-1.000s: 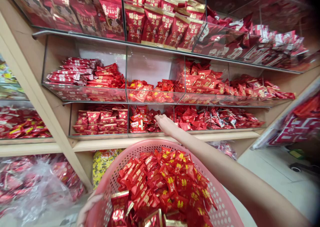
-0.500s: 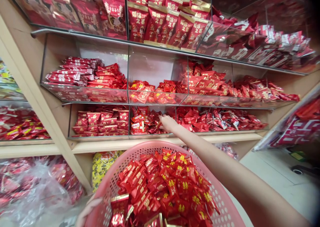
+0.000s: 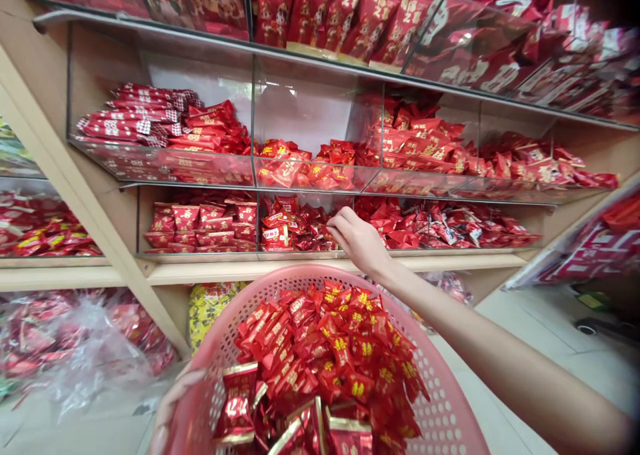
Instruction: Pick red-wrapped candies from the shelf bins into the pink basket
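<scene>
My left hand (image 3: 173, 405) is wrapped round the left rim of a pink perforated plastic basket (image 3: 453, 415). Inside it lies a heap of red wrapped candies (image 3: 345, 348), with several larger gold-edged packets (image 3: 237, 398) toward the near side. My right hand (image 3: 357, 241) is just in front of the bottom shelf, beside a compartment of small dark red candies (image 3: 307, 228). Its fingers are bent together in a pinch, and whatever is between them is hidden.
Clear-fronted shelves (image 3: 320, 178) of red packets rise in front, divided by upright panels. A wooden ledge (image 3: 240, 270) runs just beyond the basket. Below left lie clear plastic bags (image 3: 95, 348) of candies, and a yellow bag (image 3: 215, 308) stands under the ledge.
My right hand has drawn back from the candy compartment, to the right and toward me. The shelves sit higher in view, and my left hand still holds the basket.
</scene>
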{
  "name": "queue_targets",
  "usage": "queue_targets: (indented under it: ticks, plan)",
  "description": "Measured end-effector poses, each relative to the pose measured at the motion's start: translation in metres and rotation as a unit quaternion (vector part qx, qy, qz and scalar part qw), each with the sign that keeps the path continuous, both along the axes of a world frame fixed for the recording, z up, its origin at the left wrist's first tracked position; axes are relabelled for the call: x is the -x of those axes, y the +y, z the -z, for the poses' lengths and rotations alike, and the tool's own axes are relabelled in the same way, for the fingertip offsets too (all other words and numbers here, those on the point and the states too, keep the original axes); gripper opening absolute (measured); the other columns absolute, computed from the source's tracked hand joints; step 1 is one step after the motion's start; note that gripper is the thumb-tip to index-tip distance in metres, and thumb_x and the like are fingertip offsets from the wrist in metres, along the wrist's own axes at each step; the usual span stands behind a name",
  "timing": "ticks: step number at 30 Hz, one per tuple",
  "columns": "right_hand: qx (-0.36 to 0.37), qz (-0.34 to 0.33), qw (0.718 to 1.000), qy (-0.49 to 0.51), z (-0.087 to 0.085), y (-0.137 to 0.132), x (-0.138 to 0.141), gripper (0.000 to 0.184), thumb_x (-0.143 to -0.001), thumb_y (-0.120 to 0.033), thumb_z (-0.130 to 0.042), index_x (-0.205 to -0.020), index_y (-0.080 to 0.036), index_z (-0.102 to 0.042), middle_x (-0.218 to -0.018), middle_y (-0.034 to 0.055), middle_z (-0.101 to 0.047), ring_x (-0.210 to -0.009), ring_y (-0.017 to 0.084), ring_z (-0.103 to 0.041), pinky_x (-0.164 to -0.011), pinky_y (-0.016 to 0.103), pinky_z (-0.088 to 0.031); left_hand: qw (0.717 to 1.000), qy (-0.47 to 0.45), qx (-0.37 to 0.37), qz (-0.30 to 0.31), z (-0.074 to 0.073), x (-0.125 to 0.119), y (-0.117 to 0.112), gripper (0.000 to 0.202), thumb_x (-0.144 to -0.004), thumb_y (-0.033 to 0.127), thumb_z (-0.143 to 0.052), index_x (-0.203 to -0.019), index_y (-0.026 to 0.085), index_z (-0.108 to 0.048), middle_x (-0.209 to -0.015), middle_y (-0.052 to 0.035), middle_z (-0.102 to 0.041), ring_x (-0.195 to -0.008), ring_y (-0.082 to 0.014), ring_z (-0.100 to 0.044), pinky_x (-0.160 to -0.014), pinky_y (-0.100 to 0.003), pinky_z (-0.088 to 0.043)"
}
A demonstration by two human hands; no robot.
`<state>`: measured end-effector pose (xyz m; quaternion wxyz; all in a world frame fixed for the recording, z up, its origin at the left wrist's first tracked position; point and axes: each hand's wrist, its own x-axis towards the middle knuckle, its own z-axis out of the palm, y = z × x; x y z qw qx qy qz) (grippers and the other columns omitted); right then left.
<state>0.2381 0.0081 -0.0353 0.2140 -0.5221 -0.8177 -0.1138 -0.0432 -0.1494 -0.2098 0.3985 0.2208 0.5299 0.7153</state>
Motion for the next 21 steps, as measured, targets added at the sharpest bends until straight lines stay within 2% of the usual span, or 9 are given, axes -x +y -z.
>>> queue_targets:
  ticks: [2,3,4,6,8,11,13,17,21]
  plan:
    - [-0.030,-0.072,0.990,0.114,0.007,-0.033,0.000,0.024,-0.094,-0.028,-0.034,-0.098,-0.018,-0.055,-0.098,0.0084,-0.053,-0.089,0.017,-0.053,-0.076,0.028,-0.040,0.999,0.011,-0.031,0.011,-0.003,-0.004,-0.002,0.034,-0.058,0.052,-0.057,-0.077,0.026,-0.067,-0.097,0.0005,-0.064,-0.115,-0.0303,-0.045,-0.102,-0.038,-0.031]
    - [-0.017,-0.095,0.981,0.166,0.013,-0.050,0.001,0.021,-0.093,-0.028,-0.037,-0.095,-0.019,-0.056,-0.094,0.0076,-0.053,-0.087,0.017,-0.053,-0.077,0.029,-0.041,0.999,0.015,-0.042,0.018,-0.005,-0.006,-0.003,0.034,-0.061,0.052,-0.056,-0.080,0.026,-0.067,-0.099,0.0005,-0.063,-0.116,-0.0293,-0.044,-0.102,-0.037,-0.030]
    - [0.013,-0.107,0.971,0.214,0.019,-0.066,0.003,0.018,-0.091,-0.028,-0.041,-0.091,-0.019,-0.057,-0.090,0.0065,-0.054,-0.084,0.017,-0.052,-0.075,0.029,-0.041,0.998,0.018,-0.049,0.020,-0.007,-0.007,-0.004,0.035,-0.062,0.051,-0.054,-0.082,0.025,-0.067,-0.100,0.0004,-0.063,-0.116,-0.0288,-0.044,-0.102,-0.036,-0.030]
    - [0.118,-0.115,0.941,0.297,0.035,-0.095,0.008,0.014,-0.089,-0.028,-0.047,-0.085,-0.020,-0.057,-0.084,0.0045,-0.054,-0.079,0.016,-0.052,-0.071,0.029,-0.043,0.998,0.023,-0.048,0.030,-0.010,-0.008,-0.006,0.034,-0.063,0.050,-0.054,-0.082,0.025,-0.067,-0.101,0.0001,-0.062,-0.113,-0.0284,-0.045,-0.100,-0.036,-0.032]
    - [0.224,-0.121,0.893,0.371,0.052,-0.116,0.012,0.013,-0.087,-0.030,-0.050,-0.080,-0.020,-0.057,-0.084,0.0033,-0.055,-0.078,0.015,-0.052,-0.068,0.028,-0.043,0.998,0.022,-0.050,0.029,-0.013,-0.010,-0.007,0.034,-0.064,0.049,-0.053,-0.083,0.025,-0.067,-0.103,0.0005,-0.061,-0.113,-0.0273,-0.045,-0.100,-0.034,-0.033]
    - [0.333,-0.130,0.816,0.454,0.070,-0.132,0.017,0.014,-0.084,-0.033,-0.055,-0.078,-0.019,-0.056,-0.085,0.0023,-0.056,-0.076,0.014,-0.052,-0.067,0.026,-0.043,0.998,0.016,-0.055,0.022,-0.019,-0.014,-0.009,0.036,-0.063,0.050,-0.053,-0.084,0.024,-0.066,-0.103,0.0004,-0.061,-0.115,-0.0275,-0.043,-0.101,-0.034,-0.032]
    - [0.377,-0.130,0.780,0.482,0.075,-0.138,0.020,0.015,-0.082,-0.033,-0.057,-0.078,-0.019,-0.054,-0.084,0.0016,-0.057,-0.074,0.013,-0.051,-0.067,0.025,-0.043,0.999,0.002,-0.039,0.022,-0.023,-0.018,-0.011,0.036,-0.063,0.050,-0.053,-0.085,0.024,-0.066,-0.105,0.0000,-0.060,-0.117,-0.0287,-0.041,-0.101,-0.036,-0.032]
    - [0.408,-0.134,0.748,0.507,0.072,-0.147,0.031,0.015,-0.079,-0.029,-0.060,-0.074,-0.017,-0.053,-0.079,0.0005,-0.056,-0.072,0.011,-0.050,-0.065,0.024,-0.040,0.999,-0.027,-0.018,0.024,-0.028,-0.023,-0.013,0.037,-0.063,0.050,-0.052,-0.087,0.024,-0.064,-0.112,-0.0001,-0.058,-0.118,-0.0307,-0.040,-0.098,-0.039,-0.035]
    - [0.474,-0.107,0.690,0.537,0.075,-0.156,0.042,0.018,-0.074,-0.021,-0.062,-0.066,-0.017,-0.046,-0.062,-0.0047,-0.048,-0.054,0.006,-0.039,-0.049,0.020,-0.030,0.998,-0.049,-0.026,0.032,-0.022,-0.021,-0.013,0.041,-0.062,0.052,-0.053,-0.090,0.024,-0.064,-0.110,-0.0010,-0.058,-0.120,-0.0329,-0.037,-0.103,-0.043,-0.026]
